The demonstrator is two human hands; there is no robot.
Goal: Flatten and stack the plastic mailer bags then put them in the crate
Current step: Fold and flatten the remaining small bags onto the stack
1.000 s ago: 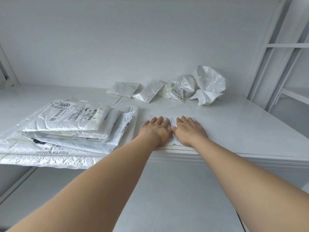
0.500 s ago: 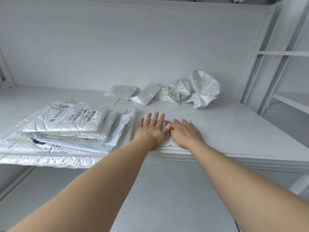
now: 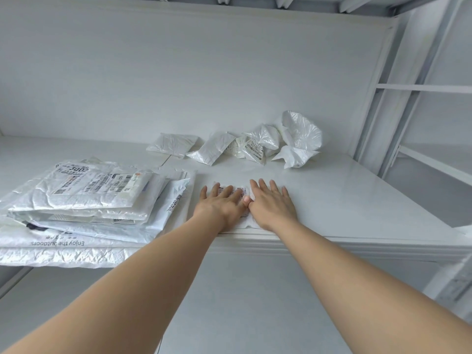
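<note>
A small white mailer bag (image 3: 244, 215) with a printed label lies flat near the front edge of the white table (image 3: 344, 198). My left hand (image 3: 219, 205) and my right hand (image 3: 272, 204) press on it side by side with straight fingers, thumbs touching. A stack of flattened mailer bags (image 3: 84, 200) sits to the left, overhanging the table's front edge. Several crumpled and folded mailer bags (image 3: 250, 146) lie at the back against the wall. No crate is in view.
A white wall panel rises behind the table. A white shelving frame (image 3: 419, 88) stands at the right. Below the table's front edge is grey floor (image 3: 242, 302).
Both hands have shifted slightly on the small bag and still press it flat. The camera has tilted up a little, showing more of the wall and frame above.
</note>
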